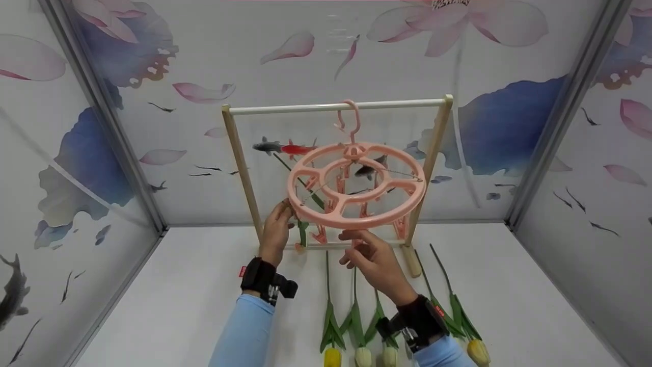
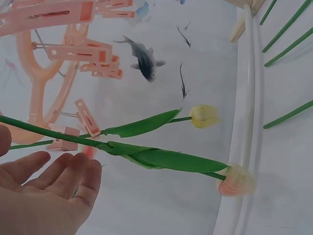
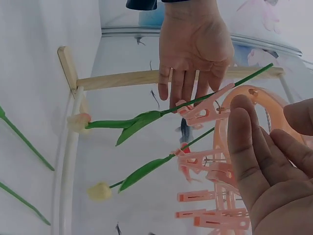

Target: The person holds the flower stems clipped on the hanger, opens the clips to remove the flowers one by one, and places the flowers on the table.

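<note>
A round pink clip hanger hangs by its hook from the top bar of a rack. Two artificial tulips dangle head-down from its clips: a pink-and-white tulip and a pale yellow tulip. In the right wrist view a pink clip grips the pink-and-white tulip's stem. My left hand is beside the hanger's left edge, its fingers extended close to that stem; whether they touch it I cannot tell. Below the front rim is my right hand, fingers loosely bent, holding nothing.
The wooden rack has a white top bar and a low bar. Several more tulips lie on the white table, including a yellow tulip in front and another yellow tulip at right. Patterned walls enclose the table.
</note>
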The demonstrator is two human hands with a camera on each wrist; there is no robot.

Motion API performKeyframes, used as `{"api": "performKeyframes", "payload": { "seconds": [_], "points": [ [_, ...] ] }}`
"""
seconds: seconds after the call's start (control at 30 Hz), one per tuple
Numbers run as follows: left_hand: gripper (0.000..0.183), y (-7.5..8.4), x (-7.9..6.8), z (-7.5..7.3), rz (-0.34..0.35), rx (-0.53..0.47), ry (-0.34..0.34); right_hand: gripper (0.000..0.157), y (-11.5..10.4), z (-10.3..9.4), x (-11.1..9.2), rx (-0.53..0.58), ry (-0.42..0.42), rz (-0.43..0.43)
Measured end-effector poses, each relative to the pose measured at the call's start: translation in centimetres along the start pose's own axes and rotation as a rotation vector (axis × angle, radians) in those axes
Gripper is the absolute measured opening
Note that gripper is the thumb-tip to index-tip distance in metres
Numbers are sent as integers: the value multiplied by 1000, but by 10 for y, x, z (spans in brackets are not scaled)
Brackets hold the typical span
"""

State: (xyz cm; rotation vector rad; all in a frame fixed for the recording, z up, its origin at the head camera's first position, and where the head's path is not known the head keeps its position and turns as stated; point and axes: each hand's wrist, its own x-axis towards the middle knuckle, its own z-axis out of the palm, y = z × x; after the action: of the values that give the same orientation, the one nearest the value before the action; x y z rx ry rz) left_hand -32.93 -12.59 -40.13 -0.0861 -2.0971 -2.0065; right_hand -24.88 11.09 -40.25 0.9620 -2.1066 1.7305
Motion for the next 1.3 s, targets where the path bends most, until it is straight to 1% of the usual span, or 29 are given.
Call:
{"api": "performKeyframes", "payload": {
  "seconds": [0.2, 0.37, 0.47, 0.6, 0.73, 0.87, 1.03, 1.17, 1.3],
  "points": [
    [45, 3, -2, 3, 3, -39, -13, 29, -1, -4, -1, 28, 5, -33],
    [46, 7, -4, 5, 19, -44, -21, 27, 0, -9, -2, 32, 33, -49],
    [46, 8, -4, 7, 18, -51, -26, 25, 2, -11, -2, 26, 51, -52],
    [45, 8, -6, 9, 4, -37, -16, 24, 5, -13, -4, 32, 58, -59],
    [43, 8, -8, 10, 10, -16, -6, 24, 5, -15, -8, 48, 62, -59],
    [41, 10, -11, 11, 21, -3, -7, 24, 6, -15, -12, 55, 67, -40],
    [38, 10, -13, 12, 22, -2, -9, 22, 10, -17, -15, 50, 67, -41],
    [36, 8, -14, 11, 51, 6, -16, 19, 15, -17, -19, 37, 46, -65],
    [35, 6, -17, 12, 90, 5, -24, 17, 17, -15, -23, 26, 27, -56]
  ]
}}
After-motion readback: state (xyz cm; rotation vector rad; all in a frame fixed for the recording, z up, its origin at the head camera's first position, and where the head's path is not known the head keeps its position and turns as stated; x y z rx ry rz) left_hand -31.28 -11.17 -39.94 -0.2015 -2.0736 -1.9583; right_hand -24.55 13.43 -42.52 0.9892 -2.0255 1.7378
